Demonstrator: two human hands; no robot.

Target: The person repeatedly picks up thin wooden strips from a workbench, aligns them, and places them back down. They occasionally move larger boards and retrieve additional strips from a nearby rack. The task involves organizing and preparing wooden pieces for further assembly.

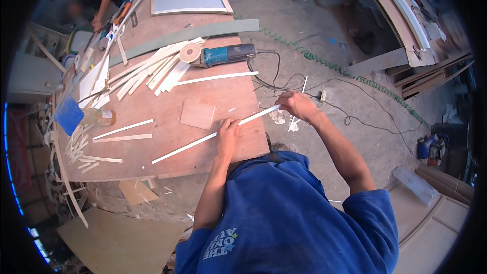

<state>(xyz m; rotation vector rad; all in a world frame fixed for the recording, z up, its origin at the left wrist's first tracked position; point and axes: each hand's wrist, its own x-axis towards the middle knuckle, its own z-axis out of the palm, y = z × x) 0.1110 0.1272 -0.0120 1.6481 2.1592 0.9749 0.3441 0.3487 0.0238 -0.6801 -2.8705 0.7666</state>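
A long thin white strip (pixel 190 148) lies slantwise across the front right part of the wooden worktable (pixel 172 170). My left hand (pixel 228 134) is closed over its middle, close to the tabletop. Past the table's right edge, my right hand (pixel 297 105) pinches the strip's far end. A small pale bit shows at those fingertips; whether it is the strip's tip or a separate piece I cannot tell. Left of my left hand lies a square thin wood piece (pixel 198 115). Beyond it rests a blue angle grinder (pixel 218 55) with a round disc, beside another white strip (pixel 218 77).
Many pale wood strips (pixel 152 68) are piled behind, near a grey-green board (pixel 193 35). Shorter strips (pixel 122 137), a jar (pixel 99 117) and a blue piece (pixel 69 115) sit at left. Cables (pixel 355 119) and a green coiled hose (pixel 309 56) cross the floor. Another person (pixel 104 0) bends at far left.
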